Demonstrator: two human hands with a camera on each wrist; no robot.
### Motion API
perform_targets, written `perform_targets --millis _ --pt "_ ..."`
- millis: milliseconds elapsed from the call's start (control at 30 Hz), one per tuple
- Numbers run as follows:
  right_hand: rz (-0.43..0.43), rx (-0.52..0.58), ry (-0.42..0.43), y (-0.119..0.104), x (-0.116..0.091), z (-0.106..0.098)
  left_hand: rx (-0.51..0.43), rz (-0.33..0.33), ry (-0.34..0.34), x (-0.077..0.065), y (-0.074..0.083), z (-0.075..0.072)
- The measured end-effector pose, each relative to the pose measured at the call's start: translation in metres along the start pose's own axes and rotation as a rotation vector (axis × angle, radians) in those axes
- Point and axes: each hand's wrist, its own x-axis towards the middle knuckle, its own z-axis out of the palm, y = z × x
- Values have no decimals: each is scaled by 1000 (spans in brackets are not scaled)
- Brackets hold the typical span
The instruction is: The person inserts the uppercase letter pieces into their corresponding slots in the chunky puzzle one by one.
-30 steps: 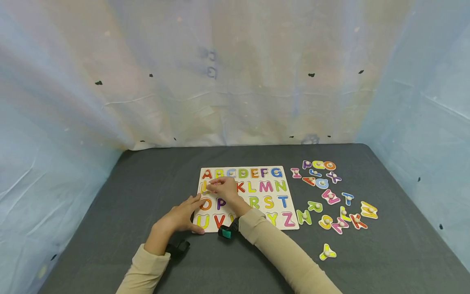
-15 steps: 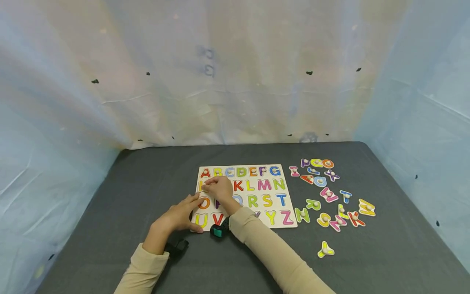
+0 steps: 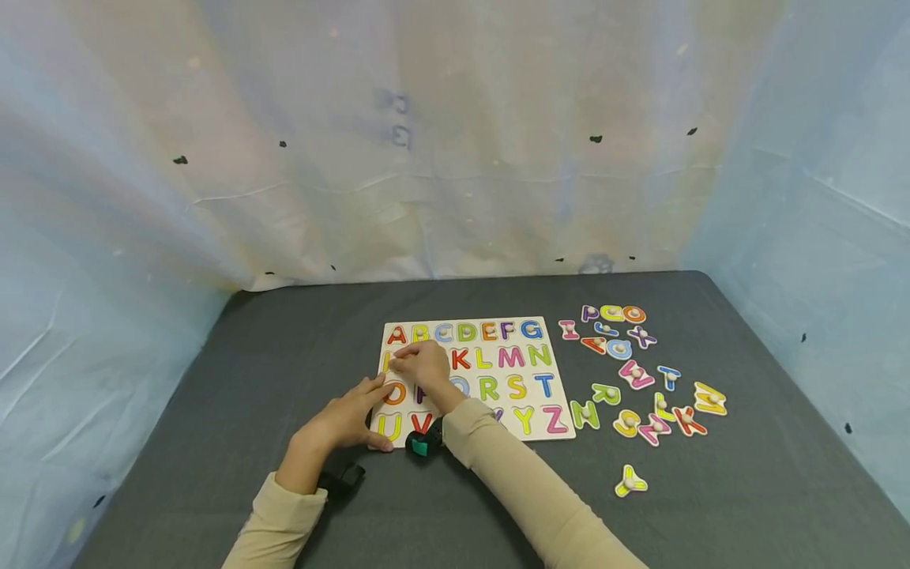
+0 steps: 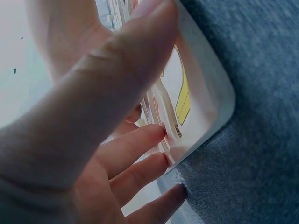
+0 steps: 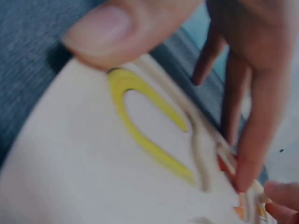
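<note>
A wooden alphabet puzzle board [image 3: 462,403] lies on the dark table. My left hand [image 3: 348,415] spreads over its near-left corner, thumb by the bottom edge and fingertips along the left side, pressing on it. In the right wrist view the left thumb [image 5: 107,35] lies just above the yellow U [image 5: 135,130]. My right hand [image 3: 424,363] reaches across to the left end of the second row. There its thumb and fingertips pinch a yellow letter piece [image 3: 387,362], mostly hidden by the hand. Knobbed pieces A [image 3: 397,336] through G [image 3: 531,329] sit in the top row.
Loose knobbed letter pieces are scattered right of the board, among them a pink I [image 3: 569,329], a purple X [image 3: 642,337] and a blue T [image 3: 669,378]. A yellow Y piece [image 3: 629,481] lies nearer the front. Pale sheeting [image 3: 455,174] hangs behind the table.
My right hand has shifted slightly left over the second row, then stayed there. My left hand keeps its place on the board's corner. The head view has shifted a little.
</note>
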Motion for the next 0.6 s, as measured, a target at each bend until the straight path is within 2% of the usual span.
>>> perform_targets --millis 67,167,233,300,400,600 --pt "14 63 -30 2 0 -3 0 -1 2 1 0 1" --pt "53 220 -80 5 -2 -12 -7 -6 1 1 0 2" --pt "82 308 -88 9 -4 -19 -18 -15 -1 2 -1 3" --pt "80 348 -76 12 -4 -29 -24 -23 0 2 -1 4" --pt "52 362 -26 18 -3 -46 -34 -30 4 1 -1 2" --pt "37 371 139 31 4 -89 -49 -22 10 0 1 1"
